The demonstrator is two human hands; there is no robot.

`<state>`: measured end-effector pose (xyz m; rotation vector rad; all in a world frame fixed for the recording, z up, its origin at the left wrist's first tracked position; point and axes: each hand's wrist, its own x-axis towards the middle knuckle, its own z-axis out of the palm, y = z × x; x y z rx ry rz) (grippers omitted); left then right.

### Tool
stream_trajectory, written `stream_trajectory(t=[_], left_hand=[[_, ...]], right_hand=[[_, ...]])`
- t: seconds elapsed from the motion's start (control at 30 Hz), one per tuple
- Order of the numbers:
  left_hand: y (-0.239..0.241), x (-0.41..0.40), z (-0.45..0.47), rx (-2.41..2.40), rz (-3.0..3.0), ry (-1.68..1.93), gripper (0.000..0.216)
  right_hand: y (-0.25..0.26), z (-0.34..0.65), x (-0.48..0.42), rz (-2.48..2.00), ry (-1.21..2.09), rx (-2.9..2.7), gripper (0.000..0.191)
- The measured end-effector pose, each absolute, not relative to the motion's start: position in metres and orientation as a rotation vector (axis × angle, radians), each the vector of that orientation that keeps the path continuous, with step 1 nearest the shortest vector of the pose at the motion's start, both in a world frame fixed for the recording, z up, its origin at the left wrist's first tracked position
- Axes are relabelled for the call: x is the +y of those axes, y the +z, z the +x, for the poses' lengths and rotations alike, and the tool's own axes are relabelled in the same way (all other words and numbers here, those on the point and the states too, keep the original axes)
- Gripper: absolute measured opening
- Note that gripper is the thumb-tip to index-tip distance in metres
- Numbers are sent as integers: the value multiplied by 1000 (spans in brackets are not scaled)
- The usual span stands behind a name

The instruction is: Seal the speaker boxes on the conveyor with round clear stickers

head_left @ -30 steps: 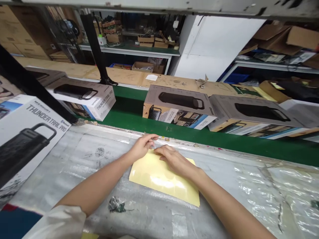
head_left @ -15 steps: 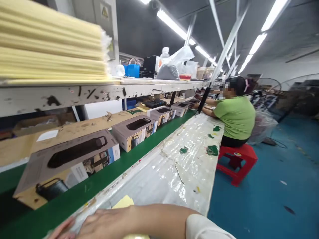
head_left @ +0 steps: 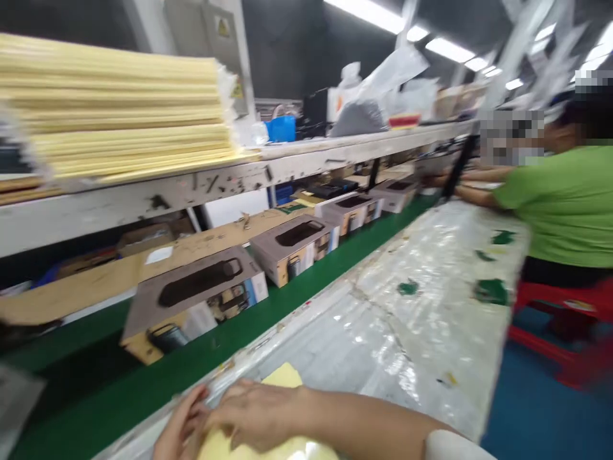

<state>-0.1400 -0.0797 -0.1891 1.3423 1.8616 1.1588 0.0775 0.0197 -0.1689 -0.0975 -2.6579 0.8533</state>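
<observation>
My right hand (head_left: 261, 412) curls over the yellow sheet (head_left: 278, 451) on the bench (head_left: 325, 345), my left hand (head_left: 179, 427) beside it, any grip impossible to tell, the work apparently unfinished, how much is left unclear.

White tube lights (head_left: 366, 13) burn out at the upper right of the frame, against a dim ceiling; they give the middle a cool, fairly even brightness. Glare speckles the plastic-covered worktop (head_left: 335, 345) and whitens part of the yellow sheet (head_left: 285, 375) at the bottom edge. Shadow darkens the green belt (head_left: 71, 367) at the lower left. Blur softens the paper stack (head_left: 129, 115), the fingers (head_left: 177, 428) and the red stool (head_left: 569, 342); wide-angle stretch shows towards the edges, and square blocks mask a patch at upper right
</observation>
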Motion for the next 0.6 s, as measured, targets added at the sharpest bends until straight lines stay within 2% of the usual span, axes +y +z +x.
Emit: stream_trajectory(t=[0.13, 0.27, 0.43, 0.6], left_hand=[[-164, -83, -123, 1890, 1472, 1016, 41], [-149, -89, -113, 1865, 1607, 877, 32], [-103, -66, -122, 1902, 1796, 735, 25], [-34, 62, -175, 2150, 1996, 851, 19]], right_hand=[[-167, 88, 15, -227, 1266, -2338, 57], [-156, 96, 35, -94, 1485, -1920, 60], [-113, 105, 77, -159, 1389, -1731, 48], [-72, 83, 143, -237, 1236, -1768, 46]])
